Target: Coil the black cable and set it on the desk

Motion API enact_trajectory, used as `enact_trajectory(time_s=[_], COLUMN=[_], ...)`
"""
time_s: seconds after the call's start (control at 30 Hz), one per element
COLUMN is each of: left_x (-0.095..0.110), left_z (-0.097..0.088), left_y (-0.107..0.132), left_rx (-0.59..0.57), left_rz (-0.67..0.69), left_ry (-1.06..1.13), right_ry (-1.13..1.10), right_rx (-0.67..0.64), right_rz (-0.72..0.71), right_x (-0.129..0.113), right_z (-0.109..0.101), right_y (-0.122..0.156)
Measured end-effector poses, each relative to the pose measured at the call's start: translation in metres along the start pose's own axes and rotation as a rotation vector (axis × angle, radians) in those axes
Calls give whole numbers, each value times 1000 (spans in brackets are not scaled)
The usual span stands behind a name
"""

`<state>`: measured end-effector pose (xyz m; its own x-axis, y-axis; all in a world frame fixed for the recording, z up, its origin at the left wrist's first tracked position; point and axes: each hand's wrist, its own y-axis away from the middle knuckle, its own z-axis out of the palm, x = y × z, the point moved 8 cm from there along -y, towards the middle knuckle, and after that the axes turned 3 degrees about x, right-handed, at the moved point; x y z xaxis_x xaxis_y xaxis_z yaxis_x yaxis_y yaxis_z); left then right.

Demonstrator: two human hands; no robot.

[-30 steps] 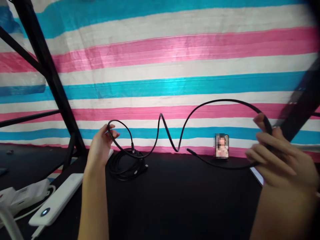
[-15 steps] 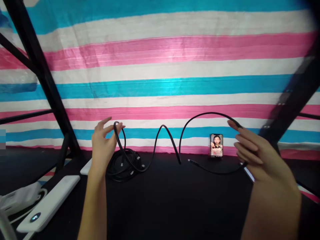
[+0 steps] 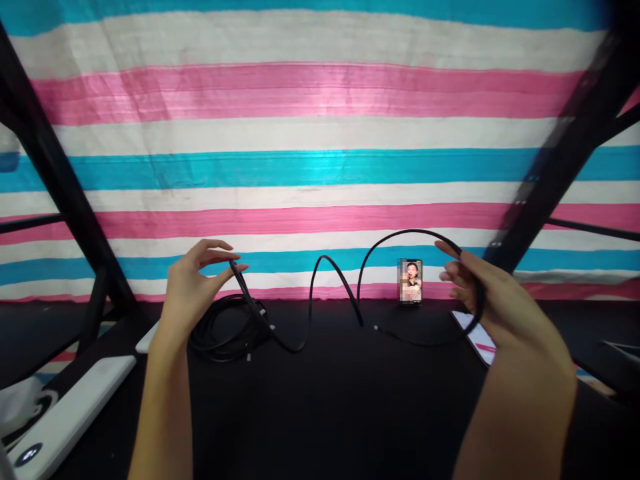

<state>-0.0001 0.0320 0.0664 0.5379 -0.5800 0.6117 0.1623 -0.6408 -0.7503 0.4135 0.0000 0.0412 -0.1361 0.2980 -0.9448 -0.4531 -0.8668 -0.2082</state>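
Note:
A black cable (image 3: 319, 267) hangs in waves between my hands, over a black table. My left hand (image 3: 193, 283) pinches it close to one end, between thumb and fingertips, on the left. On the right, my right hand (image 3: 500, 303) holds a wide loop of the same cable, which runs past the thumb and behind the fingers. The cable's free plug (image 3: 383, 329) points left, below that loop. Just beyond my left wrist lies a coil of black cables (image 3: 215, 353) with several light-coloured plug tips.
A phone (image 3: 413, 283) stands upright at the back, its screen lit. Another phone (image 3: 475, 337) lies partly behind my right hand. At the lower left are a white power bank (image 3: 75, 417) and a white adapter (image 3: 20, 403). Black frame posts (image 3: 75, 193) flank a striped sheet (image 3: 320, 167).
The view has shifted to the right. At my left hand, the cable's bend over the fingers is gone, and the grip is now near its end. The lying phone shows more.

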Motion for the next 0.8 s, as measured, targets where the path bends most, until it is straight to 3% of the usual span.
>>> enact_trajectory(time_s=[0.07,0.13,0.37,0.5,0.67,0.8], left_x=[2,7,39,49,54,55], left_z=[3,8,34,40,32,27], left_y=[1,2,11,15,17,15], left_rx=[-45,-78,-54,1,78,85], left_rz=[23,61,265,334,361,328], left_ry=[-60,-67,-157,-223,-147,-58], right_ry=[50,94,126,169,181,193], right_rx=[-9,-135,-682,-891,-985,-884], right_rz=[21,52,259,321,355,246], right_x=[7,17,74,95,90,73], right_z=[3,21,126,165,177,168], right_y=[-3,-3,28,53,68,61])
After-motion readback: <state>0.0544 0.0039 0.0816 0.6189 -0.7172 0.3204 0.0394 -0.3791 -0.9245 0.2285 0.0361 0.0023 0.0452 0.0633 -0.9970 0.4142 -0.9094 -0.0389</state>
